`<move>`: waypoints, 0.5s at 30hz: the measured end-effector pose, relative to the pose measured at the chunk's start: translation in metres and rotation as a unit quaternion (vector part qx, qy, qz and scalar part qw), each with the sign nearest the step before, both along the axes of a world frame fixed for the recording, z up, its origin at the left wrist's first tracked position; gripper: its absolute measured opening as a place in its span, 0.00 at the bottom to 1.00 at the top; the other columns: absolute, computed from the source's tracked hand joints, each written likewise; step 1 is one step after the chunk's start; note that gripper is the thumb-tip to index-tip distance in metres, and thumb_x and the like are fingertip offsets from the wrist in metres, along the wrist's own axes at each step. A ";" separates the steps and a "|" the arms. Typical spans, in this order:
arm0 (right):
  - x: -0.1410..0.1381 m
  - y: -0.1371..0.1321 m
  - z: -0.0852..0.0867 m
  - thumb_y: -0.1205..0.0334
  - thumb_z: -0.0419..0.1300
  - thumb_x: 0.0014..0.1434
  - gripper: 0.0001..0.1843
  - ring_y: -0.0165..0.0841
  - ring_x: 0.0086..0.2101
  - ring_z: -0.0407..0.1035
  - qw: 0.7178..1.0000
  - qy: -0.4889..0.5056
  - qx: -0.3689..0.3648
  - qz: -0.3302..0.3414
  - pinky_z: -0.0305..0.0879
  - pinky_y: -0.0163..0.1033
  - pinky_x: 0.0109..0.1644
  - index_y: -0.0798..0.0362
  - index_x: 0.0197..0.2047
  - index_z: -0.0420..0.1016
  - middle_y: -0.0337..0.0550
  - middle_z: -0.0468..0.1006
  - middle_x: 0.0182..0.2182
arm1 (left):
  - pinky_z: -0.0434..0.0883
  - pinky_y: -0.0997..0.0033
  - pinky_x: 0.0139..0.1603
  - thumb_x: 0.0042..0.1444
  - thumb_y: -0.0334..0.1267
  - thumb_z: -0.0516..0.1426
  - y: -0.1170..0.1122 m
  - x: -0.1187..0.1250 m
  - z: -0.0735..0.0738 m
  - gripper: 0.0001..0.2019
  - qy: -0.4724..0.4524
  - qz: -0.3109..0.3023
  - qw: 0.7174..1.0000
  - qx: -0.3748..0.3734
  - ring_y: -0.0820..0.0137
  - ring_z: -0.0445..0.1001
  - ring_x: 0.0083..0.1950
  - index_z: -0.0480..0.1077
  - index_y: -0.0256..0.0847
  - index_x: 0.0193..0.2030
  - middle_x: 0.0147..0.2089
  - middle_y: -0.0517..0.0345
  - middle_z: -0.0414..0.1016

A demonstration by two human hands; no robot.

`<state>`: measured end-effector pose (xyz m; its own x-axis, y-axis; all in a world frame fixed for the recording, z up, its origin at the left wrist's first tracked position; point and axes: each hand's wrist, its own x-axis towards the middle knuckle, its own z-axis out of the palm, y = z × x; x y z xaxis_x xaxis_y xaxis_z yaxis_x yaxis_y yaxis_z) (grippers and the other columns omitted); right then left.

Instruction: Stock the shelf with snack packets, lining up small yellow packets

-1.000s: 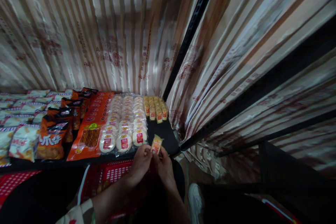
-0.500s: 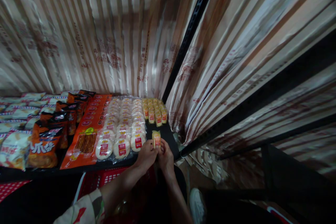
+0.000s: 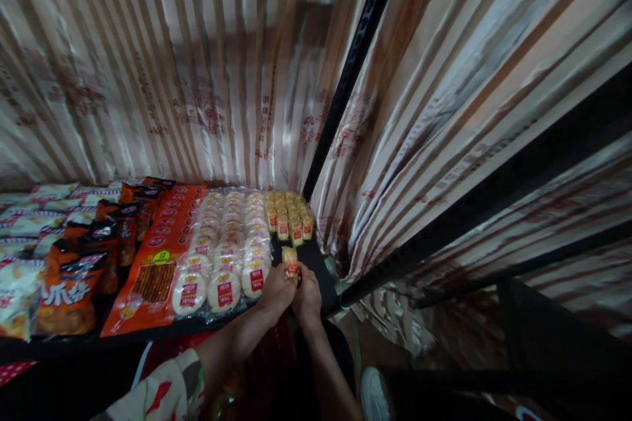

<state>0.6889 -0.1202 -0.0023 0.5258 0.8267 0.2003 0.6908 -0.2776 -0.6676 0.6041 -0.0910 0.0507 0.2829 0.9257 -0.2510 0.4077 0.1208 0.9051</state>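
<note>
Between my two hands is a small yellow snack packet [image 3: 289, 258] with a red label, held upright over the near edge of the black shelf [image 3: 316, 263]. My left hand [image 3: 277, 289] pinches it from the left, and my right hand [image 3: 307, 293] closes on its lower right side. Just beyond stand rows of matching yellow packets [image 3: 289, 214] in the shelf's far right corner. Left of my hands lie rows of round white rice crackers [image 3: 224, 289] in clear wrappers with red labels.
A long orange snack bag [image 3: 143, 296], dark-and-orange bags [image 3: 69, 296] and white bags [image 3: 20, 289] fill the shelf's left. Striped sheeting [image 3: 222, 66] hangs behind. A black metal post [image 3: 345, 85] rises at the corner. A shoe [image 3: 374, 395] shows on the floor.
The view has shifted slightly, with the shelf goods now a little lower and further left. My fingers have closed further around the yellow packet, covering more of its lower part.
</note>
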 end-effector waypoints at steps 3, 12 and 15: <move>0.000 0.006 0.000 0.67 0.49 0.52 0.23 0.40 0.43 0.68 1.000 -0.007 0.000 0.005 0.62 0.41 0.49 0.59 0.51 0.71 0.53 0.76 0.41 | 0.67 0.74 0.43 0.51 0.28 0.51 0.004 0.002 -0.001 0.14 0.001 -0.003 1.000 0.007 0.67 0.74 0.44 0.71 0.36 0.44 0.43 0.48 0.76; 0.002 0.034 -0.012 0.65 0.50 0.52 0.25 0.38 0.44 0.68 0.998 0.040 0.051 0.013 0.63 0.40 0.50 0.58 0.53 0.69 0.51 0.75 0.42 | 0.68 0.66 0.43 0.47 0.25 0.51 0.017 0.008 0.005 0.11 0.014 -0.007 0.996 0.093 0.63 0.73 0.40 0.73 0.36 0.34 0.36 0.49 0.75; 0.001 0.045 -0.019 0.64 0.51 0.52 0.24 0.37 0.43 0.69 0.995 0.037 0.088 0.025 0.65 0.40 0.48 0.58 0.53 0.69 0.51 0.76 0.42 | 0.67 0.61 0.50 0.45 0.24 0.52 0.020 0.007 0.010 0.13 -0.010 -0.001 0.992 0.128 0.62 0.72 0.45 0.73 0.37 0.35 0.38 0.50 0.75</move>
